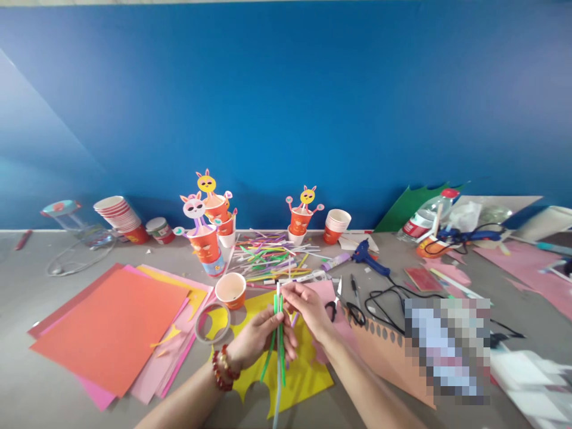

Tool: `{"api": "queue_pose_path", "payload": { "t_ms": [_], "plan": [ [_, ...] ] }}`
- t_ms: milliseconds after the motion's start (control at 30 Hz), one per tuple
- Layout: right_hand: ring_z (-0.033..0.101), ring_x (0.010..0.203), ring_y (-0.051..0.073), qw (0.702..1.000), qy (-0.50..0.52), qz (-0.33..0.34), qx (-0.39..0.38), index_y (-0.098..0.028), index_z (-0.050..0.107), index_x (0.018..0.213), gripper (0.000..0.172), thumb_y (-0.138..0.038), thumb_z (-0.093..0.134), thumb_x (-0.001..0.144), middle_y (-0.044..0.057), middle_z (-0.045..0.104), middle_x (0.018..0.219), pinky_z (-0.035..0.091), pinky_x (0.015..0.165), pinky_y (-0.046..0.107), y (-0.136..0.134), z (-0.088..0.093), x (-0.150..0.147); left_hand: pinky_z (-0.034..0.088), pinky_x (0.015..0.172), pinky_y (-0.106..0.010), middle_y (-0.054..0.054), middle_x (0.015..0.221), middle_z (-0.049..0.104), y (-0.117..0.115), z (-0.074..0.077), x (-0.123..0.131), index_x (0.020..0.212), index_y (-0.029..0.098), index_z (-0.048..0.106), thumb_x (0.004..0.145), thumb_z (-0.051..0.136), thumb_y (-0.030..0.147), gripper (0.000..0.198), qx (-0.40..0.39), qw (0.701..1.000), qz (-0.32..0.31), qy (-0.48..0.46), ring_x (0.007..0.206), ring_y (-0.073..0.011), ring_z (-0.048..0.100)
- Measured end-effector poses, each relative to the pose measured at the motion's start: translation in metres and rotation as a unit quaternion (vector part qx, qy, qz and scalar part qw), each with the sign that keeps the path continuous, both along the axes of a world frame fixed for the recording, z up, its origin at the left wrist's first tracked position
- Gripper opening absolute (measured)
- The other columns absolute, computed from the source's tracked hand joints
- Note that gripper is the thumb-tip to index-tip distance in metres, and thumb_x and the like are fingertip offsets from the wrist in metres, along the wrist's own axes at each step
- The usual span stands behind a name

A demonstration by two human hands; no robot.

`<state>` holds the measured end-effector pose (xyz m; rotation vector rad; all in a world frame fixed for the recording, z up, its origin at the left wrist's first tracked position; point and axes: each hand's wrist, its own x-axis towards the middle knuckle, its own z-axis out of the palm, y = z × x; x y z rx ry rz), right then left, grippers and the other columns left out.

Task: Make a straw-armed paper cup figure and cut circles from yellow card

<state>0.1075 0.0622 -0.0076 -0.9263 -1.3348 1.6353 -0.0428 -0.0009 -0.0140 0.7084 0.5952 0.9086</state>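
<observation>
My left hand [259,336], with a beaded bracelet on its wrist, is closed around a small bundle of thin green and white straws [281,357]. The straws stand roughly upright and spread apart below the fingers. At their top end, the fingers of my right hand [308,304] are pinched around the white straw. Under both hands lies a yellow sheet [308,390] with rounded cut-outs. Left of them are a roll of tape [198,325] and an open paper cup [240,295]. Black-handled scissors [355,314] lie to the right.
Behind my hands spreads a pile of coloured straws [268,256]. Decorated animal cups [205,247] stand near the blue wall. A blue glue gun [369,257] and its black cable lie right. Stacked coloured sheets [116,328] cover the left side; a bottle [424,214] leans at back right.
</observation>
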Motion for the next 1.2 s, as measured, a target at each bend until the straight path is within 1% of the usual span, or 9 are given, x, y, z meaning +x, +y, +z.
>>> {"api": "queue_pose_path", "payload": {
  "t_ms": [100,167,233,333,500,800,967,1133,1200],
  "plan": [
    [0.050,0.052,0.011,0.999,0.001,0.033,0.004,-0.016,0.067,0.076,0.028,-0.042,0.077,0.077,-0.004,0.056,0.056,0.037,0.053,0.023,-0.0008,-0.0004,0.0000,0.056,0.055,-0.031,-0.010,0.075,0.072,0.0000,-0.0023,-0.0021,0.095,0.013,0.055,0.095,0.054,0.039,0.026,-0.001,1.000,0.004,-0.006,0.058,-0.0209,0.071],
    [0.046,0.048,0.009,0.999,0.003,0.039,0.008,-0.016,0.066,0.072,0.028,-0.042,0.075,0.079,-0.006,0.051,0.052,0.034,0.050,0.023,-0.0016,-0.0001,-0.0007,0.055,0.054,-0.030,-0.011,0.076,0.072,-0.0006,-0.0034,-0.0026,0.099,0.012,0.055,0.096,0.053,0.038,0.026,-0.005,1.000,-0.004,-0.008,0.058,-0.0216,0.072],
    [0.043,0.047,0.008,0.999,0.003,0.038,0.014,-0.016,0.065,0.073,0.028,-0.042,0.073,0.081,-0.006,0.049,0.053,0.032,0.049,0.023,-0.0024,0.0006,-0.0009,0.054,0.052,-0.030,-0.012,0.076,0.072,-0.0012,-0.0032,-0.0024,0.103,0.012,0.055,0.096,0.052,0.037,0.027,-0.012,1.000,-0.009,-0.012,0.059,-0.0222,0.072],
    [0.045,0.048,0.009,0.999,-0.004,0.043,0.021,-0.016,0.066,0.076,0.026,-0.041,0.073,0.081,-0.006,0.051,0.054,0.033,0.050,0.023,-0.0031,0.0018,-0.0003,0.053,0.052,-0.029,-0.012,0.077,0.073,-0.0008,-0.0015,-0.0018,0.107,0.011,0.055,0.096,0.053,0.037,0.028,-0.019,1.000,-0.010,-0.021,0.059,-0.0224,0.072],
    [0.045,0.050,0.009,0.999,-0.013,0.042,0.029,-0.016,0.064,0.070,0.028,-0.041,0.074,0.080,-0.006,0.050,0.054,0.033,0.052,0.024,-0.0027,0.0032,0.0002,0.055,0.056,-0.032,-0.013,0.080,0.074,0.0004,0.0008,-0.0023,0.113,0.011,0.056,0.096,0.053,0.037,0.031,-0.027,0.999,-0.010,-0.033,0.060,-0.0227,0.072],
    [0.042,0.049,0.010,0.998,-0.027,0.038,0.033,-0.016,0.067,0.075,0.031,-0.046,0.073,0.079,-0.005,0.048,0.054,0.032,0.048,0.023,-0.0036,0.0025,-0.0003,0.057,0.059,-0.034,-0.015,0.080,0.074,0.0007,0.0031,-0.0016,0.104,0.008,0.061,0.097,0.051,0.035,0.029,-0.041,0.998,-0.005,-0.042,0.062,-0.0233,0.072],
    [0.047,0.055,0.012,0.998,-0.038,0.026,0.050,-0.016,0.068,0.067,0.032,-0.046,0.074,0.077,-0.004,0.050,0.058,0.038,0.055,0.026,-0.0035,0.0065,0.0003,0.057,0.057,-0.035,-0.016,0.082,0.074,0.0015,-0.0004,-0.0016,0.103,0.009,0.061,0.097,0.050,0.036,0.030,-0.044,0.997,-0.005,-0.057,0.065,-0.0248,0.073],
    [0.057,0.073,0.016,0.997,-0.038,0.017,0.061,-0.017,0.071,0.069,0.029,-0.044,0.076,0.077,0.001,0.059,0.076,0.044,0.066,0.027,-0.0031,0.0051,-0.0005,0.058,0.059,-0.035,-0.015,0.083,0.075,0.0025,-0.0029,-0.0012,0.099,0.011,0.060,0.097,0.050,0.034,0.026,-0.044,0.997,0.006,-0.062,0.066,-0.0248,0.073],
    [0.057,0.067,0.015,0.998,-0.036,0.021,0.056,-0.017,0.071,0.070,0.029,-0.045,0.075,0.077,0.000,0.060,0.073,0.045,0.064,0.027,-0.0037,0.0033,-0.0008,0.058,0.060,-0.035,-0.016,0.083,0.075,0.0029,-0.0026,-0.0018,0.099,0.010,0.061,0.098,0.049,0.035,0.028,-0.044,0.997,-0.002,-0.061,0.066,-0.0246,0.073]
  ]
}}
